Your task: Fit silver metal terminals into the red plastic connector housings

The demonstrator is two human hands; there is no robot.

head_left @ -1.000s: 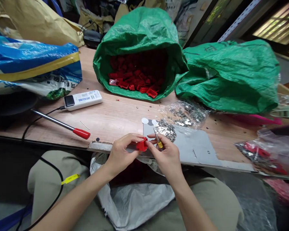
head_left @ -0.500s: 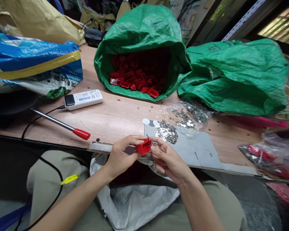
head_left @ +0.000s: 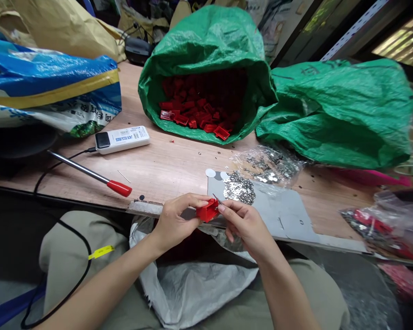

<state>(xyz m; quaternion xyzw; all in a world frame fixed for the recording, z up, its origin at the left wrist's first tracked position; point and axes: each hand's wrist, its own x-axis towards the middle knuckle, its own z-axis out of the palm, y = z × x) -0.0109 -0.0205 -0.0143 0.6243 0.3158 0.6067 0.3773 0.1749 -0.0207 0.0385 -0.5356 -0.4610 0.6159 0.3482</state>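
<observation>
My left hand [head_left: 179, 219] grips a small red plastic box-shaped part [head_left: 206, 211] between thumb and fingers, its hollow side turned toward my right hand. My right hand [head_left: 242, 224] is closed in a pinch on a thin metal tool [head_left: 216, 198], whose tip lies at the part's open side. Fingers cover most of the tool, so its exact kind is unclear. Just behind my right hand, a pile of small shiny metal pieces [head_left: 239, 188] lies on a grey sheet [head_left: 282, 211]. Below both hands, a whitish woven sack [head_left: 206, 291] gapes open on my lap.
A green sack [head_left: 206, 41] full of red parts [head_left: 199, 112] lies open at the back, with another green sack [head_left: 344, 110] beside it. A clear bag of metal pieces [head_left: 270, 165], a red-handled rod [head_left: 119, 188] and a white corded device [head_left: 122, 139] are on the table.
My right hand has turned slightly, and the tool now sits at a different angle against the red part. My left hand still holds the part. The whole view has shifted slightly.
</observation>
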